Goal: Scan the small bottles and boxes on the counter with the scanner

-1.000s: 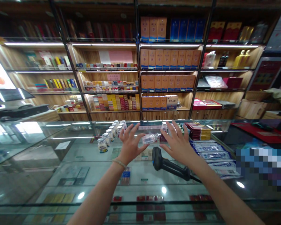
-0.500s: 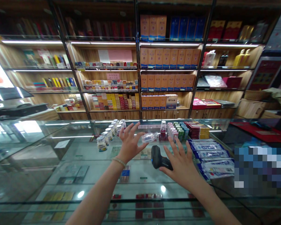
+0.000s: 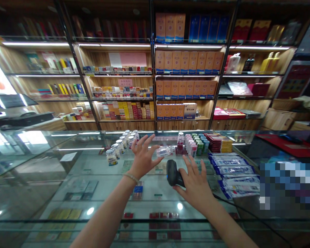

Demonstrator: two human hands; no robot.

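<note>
My left hand is open, its fingers spread, just left of a small clear bottle lying on its side on the glass counter. Its thumb and index fingertips come right up to the bottle's left end; I cannot tell if they touch it. A black handheld barcode scanner lies nearer to me. My right hand is over the scanner's handle, thumb and index finger on either side of it, the other fingers stretched out and apart. A bottle of dark red content stands upright behind.
Several small white-capped bottles stand in rows at left. Right of centre are small pink, green and blue packs, a stack of red and gold packets and blue-white packets. A cable crosses the glass counter.
My right hand has shifted slightly left and down, closer around the scanner's handle. My left hand and the lying bottle have hardly moved.
</note>
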